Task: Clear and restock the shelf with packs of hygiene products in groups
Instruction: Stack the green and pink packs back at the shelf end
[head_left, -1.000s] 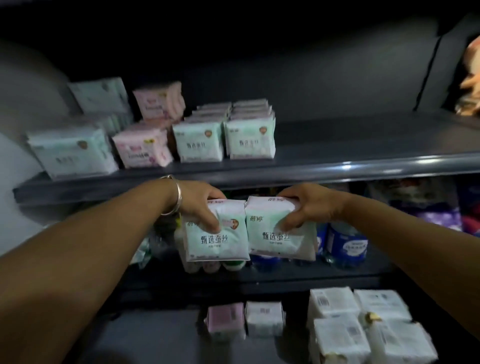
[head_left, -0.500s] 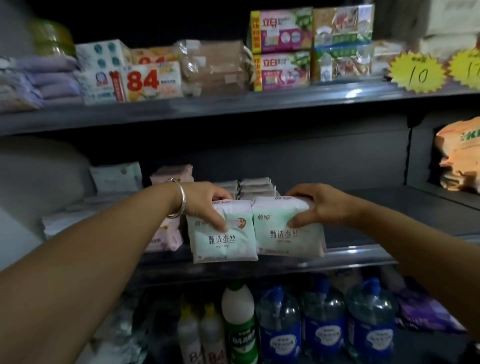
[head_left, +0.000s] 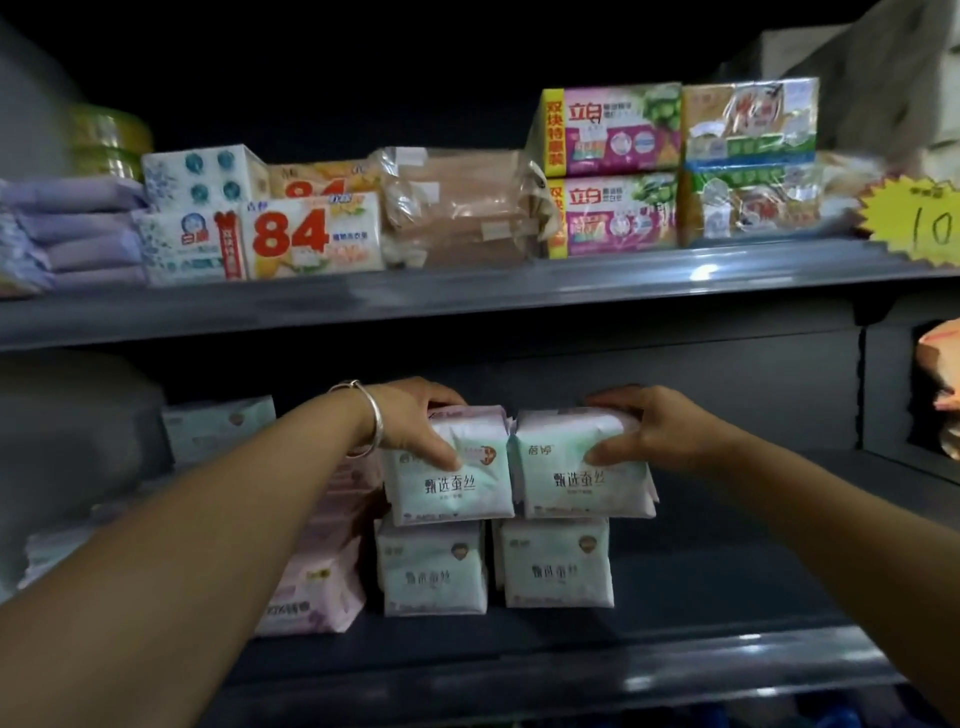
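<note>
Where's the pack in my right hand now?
Mid-shelf, centre: the right-hand pack sits atop a lower pack, beside the left-hand pack.

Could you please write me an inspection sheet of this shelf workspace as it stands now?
Surface: dark grey metal shelf, bare on its right part.
Job's things: two pale green soft packs with dark print, left one and right one, held side by side above two matching lower packs; contact between the layers cannot be told. Pink packs stand to their left.
Clutter: nothing seen.
Grippers: left hand, silver bangle on its wrist, grips the left pack; right hand grips the right pack.
Cables: nothing seen.
Surroundings: upper shelf with white "84" boxes, pink-and-green cartons, yellow starburst price tag.
</note>
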